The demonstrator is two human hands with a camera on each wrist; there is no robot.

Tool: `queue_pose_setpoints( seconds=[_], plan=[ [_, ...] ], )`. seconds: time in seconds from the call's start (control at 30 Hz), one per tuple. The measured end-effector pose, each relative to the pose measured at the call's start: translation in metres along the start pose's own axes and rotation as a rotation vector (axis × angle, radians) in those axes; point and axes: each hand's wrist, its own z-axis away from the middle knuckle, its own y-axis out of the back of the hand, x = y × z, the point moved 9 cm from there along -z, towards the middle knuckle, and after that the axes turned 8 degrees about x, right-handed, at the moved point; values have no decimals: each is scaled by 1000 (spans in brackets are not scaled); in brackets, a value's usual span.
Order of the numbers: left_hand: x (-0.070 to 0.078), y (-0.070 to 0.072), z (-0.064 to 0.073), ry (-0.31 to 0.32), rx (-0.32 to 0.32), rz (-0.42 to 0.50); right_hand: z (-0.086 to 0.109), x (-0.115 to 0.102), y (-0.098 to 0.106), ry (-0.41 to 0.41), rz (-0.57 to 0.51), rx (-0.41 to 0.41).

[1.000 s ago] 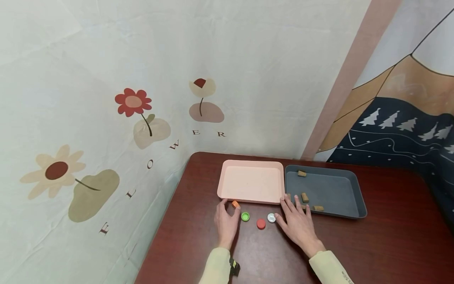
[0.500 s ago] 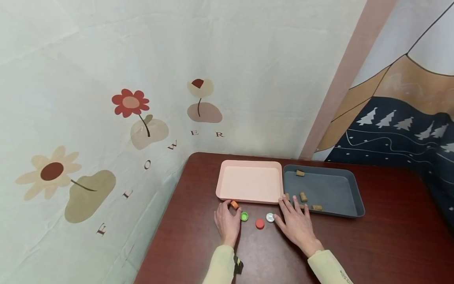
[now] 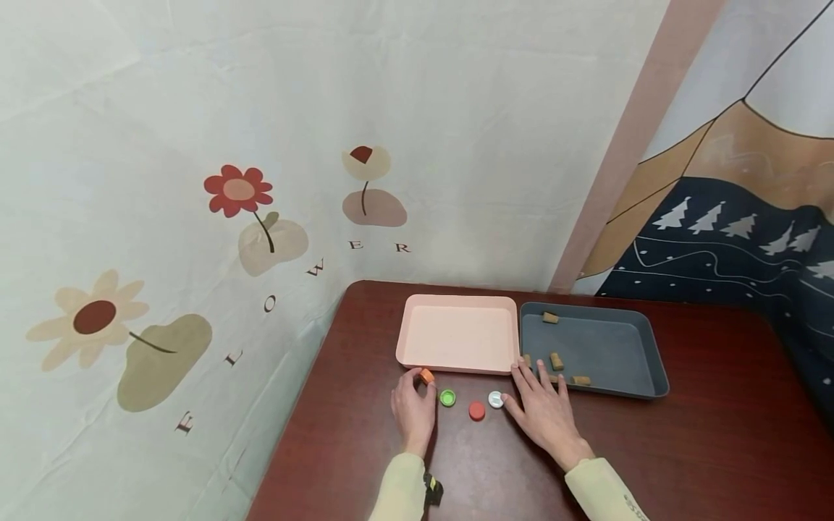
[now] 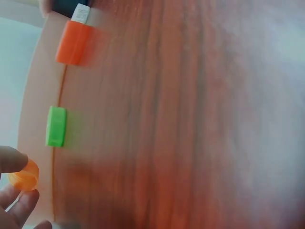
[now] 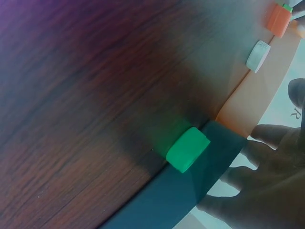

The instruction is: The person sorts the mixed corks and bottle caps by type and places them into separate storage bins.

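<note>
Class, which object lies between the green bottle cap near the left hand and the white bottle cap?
The red bottle cap lies between them, slightly lower in the picture, as the head view shows.

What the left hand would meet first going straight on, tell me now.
Likely the near wall of the pink tray, just ahead of the left hand and the orange bottle cap in its grip; the hand's height is unclear.

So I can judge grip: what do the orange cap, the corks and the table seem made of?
Orange cap: probably smooth plastic, from its bright even colour and thin rim. Corks: likely real cork, matte; their tan surface looks dull. Table: wood or wood-look laminate, slightly glossy; grain streaks and soft reflections show.
</note>
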Motion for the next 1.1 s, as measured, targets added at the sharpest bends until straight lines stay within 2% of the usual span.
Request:
queue_pose_setpoints(
  seconds=[0.23, 0.37, 0.5, 0.67, 0.87, 1.1],
  plan=[
    [-3, 20, -6, 43, 1, 35, 1, 0, 1, 1, 1, -1],
    [2, 28, -11, 31, 5, 91, 1, 0, 1, -1, -1, -6],
    [13, 31, -18, -32, 8, 128, 2, 0, 0, 2, -3, -4],
    [30, 26, -29, -154, -27, 149, 3, 0, 1, 12, -5, 5],
    [48, 12, -39, -291, -74, 109, 3, 0, 1, 17, -3, 6],
    [65, -12, -46, -404, -186, 33, 3, 1, -1, 8, 6, -4]
  ],
)
